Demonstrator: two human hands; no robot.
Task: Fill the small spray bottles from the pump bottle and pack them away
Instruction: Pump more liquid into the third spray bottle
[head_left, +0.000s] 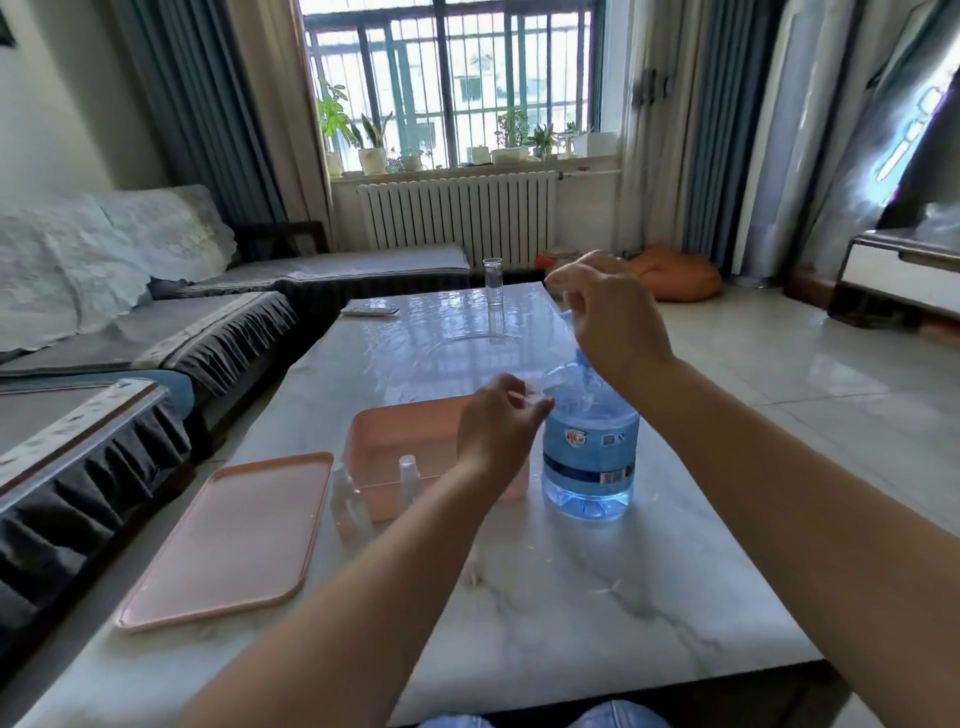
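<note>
Head view, looking down over a marble table (571, 597). Big blue pump bottle (589, 447) standing upright right of centre, close to the near half of the table. Right hand (608, 312) raised over its top, fingers curled down around the pump head, which stays mostly hidden under the palm. Left hand (498, 421) just left of the bottle's shoulder, fingers pinched on something small and clear, too blurred to name. Pink box (395, 441) directly left of the bottle, partly behind the left wrist. Two small spray bottles (408, 478) upright at the box's near edge, one (345, 499) outside its near-left corner, the other at the front wall, in or out hard to say. Pink lid (228, 540) lying flat further left, near the table's left side. Clear glass (493, 280) upright at the far end, well apart from everything else. Grey sofa (156, 312) along the left.
</note>
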